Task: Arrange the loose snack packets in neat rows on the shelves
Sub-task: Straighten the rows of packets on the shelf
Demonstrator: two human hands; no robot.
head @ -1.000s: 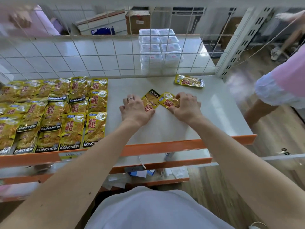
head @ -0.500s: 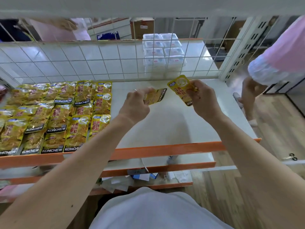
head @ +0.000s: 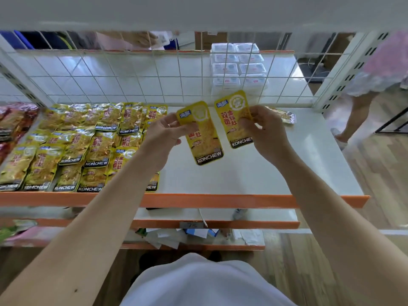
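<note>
You hold a yellow snack packet in each hand, both up above the white shelf (head: pixel 254 173). Your left hand (head: pixel 164 134) pinches the first packet (head: pixel 204 140) by its left edge near the top, with the thumb across the front and the fingers curled behind. Your right hand (head: pixel 265 131) grips the second packet (head: pixel 235 120) by its right edge, thumb on the front as well. Both packets face you, upright and slightly tilted, black brand band at the bottom. They hang side by side between your hands with a narrow gap between them, the second a little higher than the first.

To the left of your left hand, and partly under that forearm, the rows of packets (head: pixel 88 146) lie flat on the shelf, overlapping one another, bands toward you. Further left of those there are some red packets (head: pixel 15 120). Just beyond your right hand, a loose packet (head: pixel 284 115) lies flat on the shelf, partly hidden by your fingers.

Behind both hands a white wire grid (head: pixel 154 74) stands at the back of the shelf, and through it you can see stacked clear plastic boxes (head: pixel 238 69). Below your wrists is the orange front edge (head: pixel 220 200), and beneath that a lower shelf (head: pixel 220 247) with scattered papers (head: pixel 172 237). Off past your right hand another person (head: pixel 379 69) stands on the wooden floor (head: pixel 375 173).
</note>
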